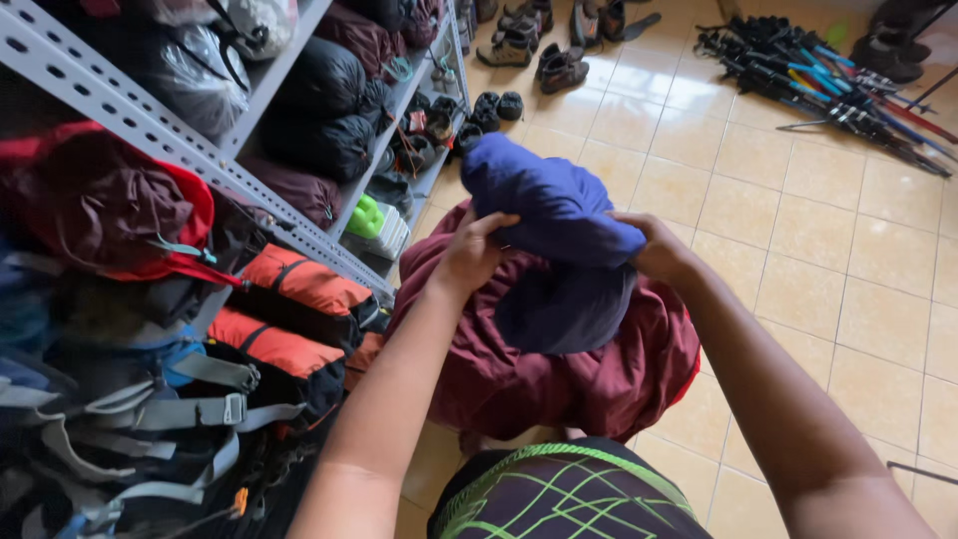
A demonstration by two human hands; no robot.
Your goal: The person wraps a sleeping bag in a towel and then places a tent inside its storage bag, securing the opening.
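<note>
Head view: patterned shorts (pixel 564 494) lowest in frame. Left hand (pixel 469 255) and right hand (pixel 659 250), fingers clamped on a blue fabric bundle (pixel 549 205), held over a maroon bag (pixel 599 379) on the tiled floor (pixel 838 260). Metal shelf (pixel 150 130) of packs at left.

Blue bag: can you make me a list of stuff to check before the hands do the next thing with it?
1. Left hand on the blue bag: ok, fingers grip its near edge.
2. Right hand on the bag: ok, it holds the other side.
3. Maroon bag underneath: ok, it lies bunched on the floor.
4. Blue bag's opening: cannot tell, hidden.
5. Floor to the right: ok, bare tiles; poles lie far off.
6. Shelf close on the left: not ok, crowded with packed bags.
</note>
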